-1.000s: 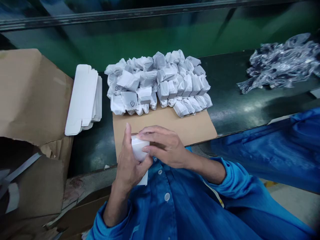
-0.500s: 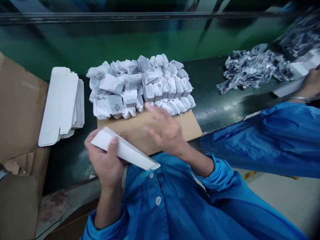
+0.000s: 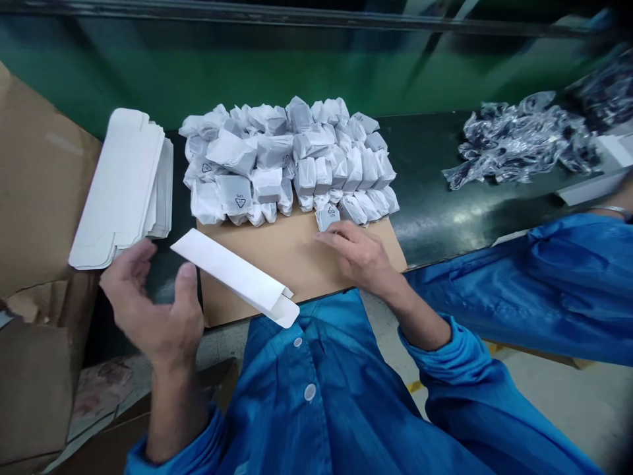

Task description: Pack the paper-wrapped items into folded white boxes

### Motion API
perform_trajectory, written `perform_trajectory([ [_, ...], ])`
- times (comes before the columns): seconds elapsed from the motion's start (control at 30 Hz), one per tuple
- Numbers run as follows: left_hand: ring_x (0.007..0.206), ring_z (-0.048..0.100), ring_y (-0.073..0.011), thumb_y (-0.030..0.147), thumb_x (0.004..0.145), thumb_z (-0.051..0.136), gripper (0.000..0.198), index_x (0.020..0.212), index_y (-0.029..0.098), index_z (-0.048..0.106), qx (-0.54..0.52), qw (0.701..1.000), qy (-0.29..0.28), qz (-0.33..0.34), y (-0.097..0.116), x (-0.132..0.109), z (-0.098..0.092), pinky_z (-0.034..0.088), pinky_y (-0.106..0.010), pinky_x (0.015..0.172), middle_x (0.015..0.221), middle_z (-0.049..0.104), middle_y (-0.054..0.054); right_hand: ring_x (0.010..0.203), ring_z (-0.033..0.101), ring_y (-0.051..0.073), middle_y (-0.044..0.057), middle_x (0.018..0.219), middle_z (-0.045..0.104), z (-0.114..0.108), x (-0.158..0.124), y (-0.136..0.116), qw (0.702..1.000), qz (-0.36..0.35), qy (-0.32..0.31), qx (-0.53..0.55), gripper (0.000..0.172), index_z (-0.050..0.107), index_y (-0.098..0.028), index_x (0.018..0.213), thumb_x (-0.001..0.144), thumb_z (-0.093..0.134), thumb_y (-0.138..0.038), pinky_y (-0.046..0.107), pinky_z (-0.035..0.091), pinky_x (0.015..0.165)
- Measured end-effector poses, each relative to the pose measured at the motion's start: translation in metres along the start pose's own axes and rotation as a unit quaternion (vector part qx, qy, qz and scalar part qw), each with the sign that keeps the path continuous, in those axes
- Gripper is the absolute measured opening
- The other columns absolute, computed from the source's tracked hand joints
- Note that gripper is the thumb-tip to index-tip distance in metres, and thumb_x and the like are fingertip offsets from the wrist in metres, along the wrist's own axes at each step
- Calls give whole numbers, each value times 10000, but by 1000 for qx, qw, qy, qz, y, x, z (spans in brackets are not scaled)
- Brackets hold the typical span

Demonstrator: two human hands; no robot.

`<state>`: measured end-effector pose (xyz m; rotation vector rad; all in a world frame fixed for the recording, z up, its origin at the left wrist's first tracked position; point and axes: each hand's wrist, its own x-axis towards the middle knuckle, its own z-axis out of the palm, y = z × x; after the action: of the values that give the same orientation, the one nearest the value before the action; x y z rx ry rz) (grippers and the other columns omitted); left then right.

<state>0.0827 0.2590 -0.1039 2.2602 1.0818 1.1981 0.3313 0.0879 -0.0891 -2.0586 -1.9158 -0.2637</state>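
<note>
By the right hand (image 3: 360, 256), a wrapped packet (image 3: 327, 217) reads "CPE".

White box (image 3: 232, 274) left the left hand (image 3: 153, 310), which had held it half a second earlier; box now lay slantwise over the cardboard sheet (image 3: 277, 244). Left hand had opened and shifted toward the stack of flat cartons (image 3: 119, 191), thumb just beside the box. Right hand (image 3: 361, 254), on the box a second ago, had moved to a wrapped block (image 3: 326, 216) at the front row; grip unclear. Co-worker's hand (image 3: 620, 198) had entered view at right edge.
</note>
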Motion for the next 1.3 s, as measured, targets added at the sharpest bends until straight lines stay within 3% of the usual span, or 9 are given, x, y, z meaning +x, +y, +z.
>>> perform_trajectory([
  [0.07,1289,564,-296,226,871,646,579,1426,269,484,29,971,-161,173,6,-2,-15,463,-499,1083,1393,596,-87,977,540,223,125,1281,603,-10,8,10,995,-25,-49,-86,369,604,-173,1229,1007,332,-60,346,438,723],
  [0.13,1381,486,-317,171,904,565,582,1458,307,451,63,888,-329,316,9,-1,-22,392,-551,1137,1480,538,-71,1022,520,257,150,1374,558,-15,18,17,980,-65,-114,-148,343,603,-146,1210,1012,333,-70,375,422,730],
  [0.23,1393,454,-338,164,943,503,521,1436,329,477,114,809,-420,395,12,5,-18,354,-605,1131,1503,514,-59,1035,515,272,159,1225,611,-18,29,15,971,-95,-159,-154,294,611,-121,1160,1023,350,-112,379,419,762],
  [0.4,1110,599,-331,360,949,571,447,1367,201,567,162,840,-366,366,20,12,1,505,-503,949,1221,649,-165,1028,557,284,131,1116,624,-19,16,-5,978,-41,-202,-28,387,598,-108,1220,947,620,-381,386,470,825],
  [0.6,1345,469,-347,156,947,500,432,1315,356,604,94,828,-414,367,21,5,6,462,-525,980,1534,421,-133,1129,597,302,157,1255,636,-17,-8,-10,983,51,-163,72,424,559,-96,1311,898,628,-166,439,509,944],
  [0.7,1371,447,-315,104,927,500,445,1231,392,649,37,829,-420,368,16,3,3,459,-479,955,1518,443,-76,1094,643,262,132,1247,660,-17,-12,-19,971,117,-94,184,463,530,-134,1325,902,677,-253,404,541,916],
  [0.8,1343,468,-288,71,901,517,373,1086,335,705,3,840,-401,366,14,3,2,456,-440,956,1424,524,-52,1067,651,224,101,1221,664,-15,-10,-38,956,77,-118,255,429,521,-171,1306,919,672,-276,371,550,898],
  [0.9,1293,500,-267,68,898,522,303,980,291,711,-20,842,-396,366,13,3,2,458,-419,970,1364,555,-43,1080,622,225,104,1183,645,-9,-3,-53,958,12,-170,230,303,564,-166,1254,954,598,-189,372,543,899],
  [1.3,1353,472,-279,87,941,481,337,1184,270,626,-5,851,-355,386,4,-3,1,466,-456,1076,1439,462,-100,1106,611,260,156,1195,655,21,7,-79,980,68,-88,164,210,587,-120,1162,982,483,-148,436,539,957],
])
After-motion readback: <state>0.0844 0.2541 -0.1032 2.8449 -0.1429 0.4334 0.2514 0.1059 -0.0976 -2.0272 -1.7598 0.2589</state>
